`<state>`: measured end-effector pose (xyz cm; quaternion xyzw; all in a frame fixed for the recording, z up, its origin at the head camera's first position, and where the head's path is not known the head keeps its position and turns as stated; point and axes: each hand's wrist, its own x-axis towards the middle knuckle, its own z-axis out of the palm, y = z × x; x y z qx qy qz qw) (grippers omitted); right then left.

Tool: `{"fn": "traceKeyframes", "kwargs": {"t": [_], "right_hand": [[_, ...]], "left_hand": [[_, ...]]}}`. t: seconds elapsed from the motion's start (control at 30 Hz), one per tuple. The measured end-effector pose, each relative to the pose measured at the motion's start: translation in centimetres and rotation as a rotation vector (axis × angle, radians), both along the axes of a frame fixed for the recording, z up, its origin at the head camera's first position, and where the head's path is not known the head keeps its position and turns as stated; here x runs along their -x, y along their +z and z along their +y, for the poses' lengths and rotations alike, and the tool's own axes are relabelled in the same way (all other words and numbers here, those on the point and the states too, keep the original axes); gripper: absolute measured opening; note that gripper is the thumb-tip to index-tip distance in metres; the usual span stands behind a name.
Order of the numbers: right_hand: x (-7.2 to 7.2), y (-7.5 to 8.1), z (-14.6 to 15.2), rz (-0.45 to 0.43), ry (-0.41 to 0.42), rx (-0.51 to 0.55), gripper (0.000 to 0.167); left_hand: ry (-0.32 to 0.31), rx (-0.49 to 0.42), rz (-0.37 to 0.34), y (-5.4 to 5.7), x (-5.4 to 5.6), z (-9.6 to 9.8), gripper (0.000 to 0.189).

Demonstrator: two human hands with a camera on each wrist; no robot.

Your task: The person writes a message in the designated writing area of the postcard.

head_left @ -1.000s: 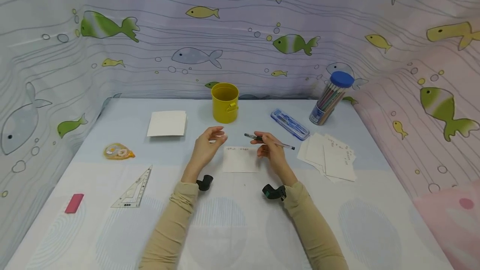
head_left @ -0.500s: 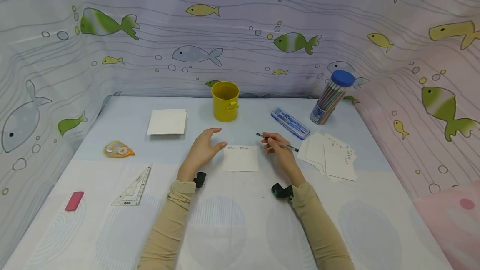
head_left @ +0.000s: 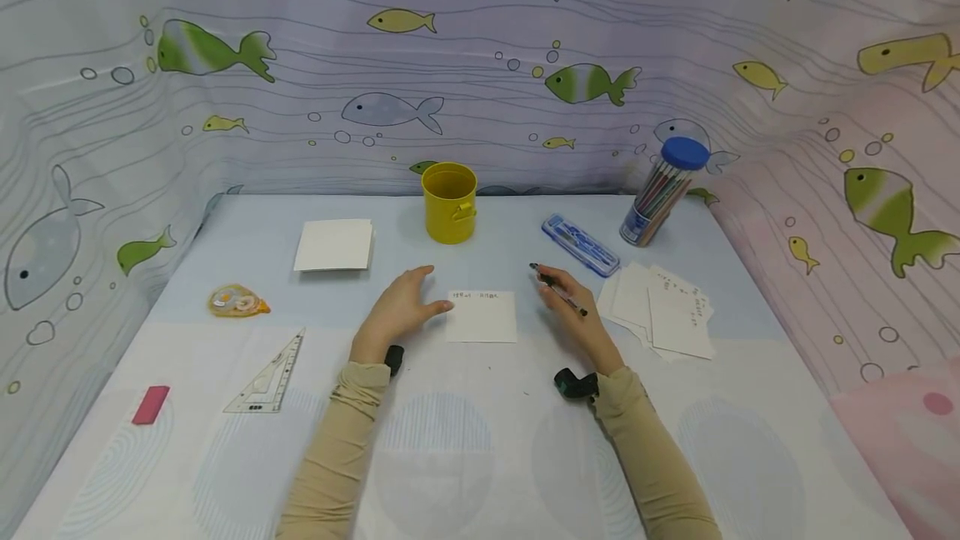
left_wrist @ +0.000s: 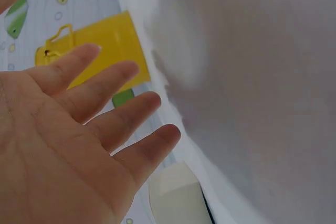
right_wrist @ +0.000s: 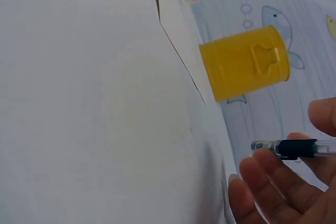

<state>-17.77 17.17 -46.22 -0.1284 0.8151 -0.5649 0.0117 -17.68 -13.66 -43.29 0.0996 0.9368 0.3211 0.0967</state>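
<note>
A white paper card (head_left: 483, 319) with a short line of handwriting along its top edge lies between my hands. Beside its left edge is my left hand (head_left: 396, 312), fingers extended and thumb spread, the thumb tip right at the card's edge. The left wrist view shows that palm with nothing in it. To the right of the card, my right hand (head_left: 579, 325) holds a pen (right_wrist: 299, 149) with a clear barrel and a black section, pinched between thumb and fingers. The pen slants, one end pointing up and left in the head view.
Behind stand a yellow bucket (head_left: 450, 205), a blue case (head_left: 581, 245) and a blue-lidded jar of pencils (head_left: 656, 194). Written cards (head_left: 678, 315) lie right. Leftward are a stack of blank cards (head_left: 333, 246), correction tape (head_left: 237, 301), a set square (head_left: 272, 382) and a red block (head_left: 151, 405).
My right hand has drawn back rightward off the card with the pen, which now tilts more steeply. The left hand has shifted slightly left and its fingers have straightened.
</note>
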Motion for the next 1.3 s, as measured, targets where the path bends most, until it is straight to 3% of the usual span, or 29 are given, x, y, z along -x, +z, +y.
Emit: {"fn": "traceKeyframes", "kwargs": {"t": [0.13, 0.6, 0.9, 1.13, 1.3], "right_hand": [[0.0, -0.5, 0.2, 0.07, -0.002, -0.084, 0.041], [0.0, -1.4, 0.7, 0.273, 0.009, -0.219, 0.038], [0.1, -2.3, 0.7, 0.187, 0.07, -0.39, 0.068], [0.2, -2.3, 0.6, 0.223, 0.137, -0.508, 0.082], [0.0, -2.0, 0.4, 0.152, 0.162, -0.573, 0.098]], "left_hand": [[-0.005, 0.05, 0.004, -0.4, 0.0, 0.0, 0.082], [-0.042, 0.152, -0.013, -0.4, -0.2, 0.2, 0.087], [-0.085, 0.197, -0.017, -0.3, -0.5, 0.1, 0.089], [-0.084, 0.213, -0.015, -0.3, -0.3, 0.1, 0.087], [-0.084, 0.222, -0.014, -0.3, -0.4, 0.1, 0.087]]}}
